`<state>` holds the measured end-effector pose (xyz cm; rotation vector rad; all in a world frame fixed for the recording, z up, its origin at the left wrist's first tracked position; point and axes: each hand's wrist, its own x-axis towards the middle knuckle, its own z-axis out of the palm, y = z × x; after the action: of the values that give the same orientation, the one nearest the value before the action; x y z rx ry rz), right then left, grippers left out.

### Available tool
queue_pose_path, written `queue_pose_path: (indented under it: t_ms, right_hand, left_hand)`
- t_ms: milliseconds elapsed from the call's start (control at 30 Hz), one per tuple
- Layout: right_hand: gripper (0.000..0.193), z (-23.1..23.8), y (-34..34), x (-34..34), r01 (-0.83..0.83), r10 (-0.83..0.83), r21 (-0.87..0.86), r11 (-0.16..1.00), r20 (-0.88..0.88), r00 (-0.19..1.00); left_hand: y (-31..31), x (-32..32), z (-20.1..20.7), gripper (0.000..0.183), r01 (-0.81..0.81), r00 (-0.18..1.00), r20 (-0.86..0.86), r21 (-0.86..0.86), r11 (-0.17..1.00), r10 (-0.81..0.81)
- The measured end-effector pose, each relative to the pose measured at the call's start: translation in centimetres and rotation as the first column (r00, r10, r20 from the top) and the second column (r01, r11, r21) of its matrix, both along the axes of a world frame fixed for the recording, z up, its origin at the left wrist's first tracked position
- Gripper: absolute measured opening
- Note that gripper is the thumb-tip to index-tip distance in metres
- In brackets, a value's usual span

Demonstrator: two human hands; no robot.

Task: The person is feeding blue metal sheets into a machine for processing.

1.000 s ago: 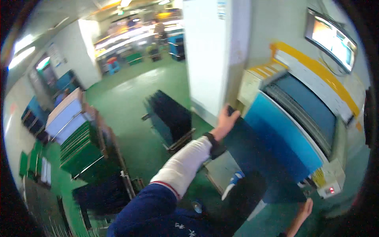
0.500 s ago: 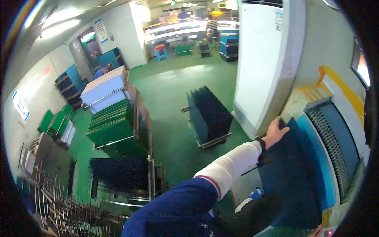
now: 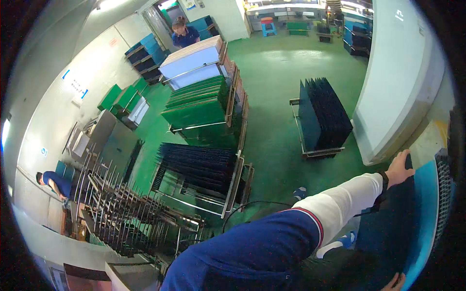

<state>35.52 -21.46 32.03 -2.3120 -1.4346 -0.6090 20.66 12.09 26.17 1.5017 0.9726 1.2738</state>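
Note:
My left hand [image 3: 400,168], at the end of a stretched arm in a blue and white sleeve, grips the far edge of a dark blue flat panel [image 3: 388,223]. Only the fingers of my right hand [image 3: 394,282] show at the lower right, curled at the panel's near edge. The panel stands tilted in front of a brighter blue surface [image 3: 427,194]. Beyond that runs a grey toothed strip [image 3: 444,179]. Much of the panel's lower part is dark.
A rack of dark panels [image 3: 323,116] stands on the green floor. Left of it are a stack of green panels [image 3: 199,104], a rack of black panels [image 3: 194,165] and a metal pin rack [image 3: 131,203]. A white cabinet [image 3: 403,72] stands right. Two co-workers [image 3: 185,35] [image 3: 56,182] are at left.
The view has swung left, so the racks sit further right and a co-worker at far left comes into sight. Both hands stay at the panel's edges.

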Motion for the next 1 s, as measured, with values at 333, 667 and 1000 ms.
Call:
queue_pose_path:
  t_ms: [333, 667, 1000]
  right_hand:
    - [0.041, -1.2, 3.6, -0.2, -0.079, 0.083, -0.223, 0.972, 0.010, 0.996]
    - [0.044, -2.8, 9.2, 1.0, -0.146, 0.031, -0.440, 0.886, -0.258, 0.966]
    - [0.050, -6.3, 11.1, 4.5, -0.189, 0.080, -0.376, 0.907, -0.287, 0.955]
  left_hand:
    - [0.1, -2.0, -0.8, 0.069, 0.054, 0.998, 0.023, 0.011, 0.998, -0.055]
    - [-0.6, -4.5, -1.9, 0.076, 0.081, 0.997, 0.016, 0.013, 0.997, -0.081]
    - [-6.7, -20.1, -26.1, 0.020, 0.134, 0.844, -0.345, -0.606, 0.784, -0.410]
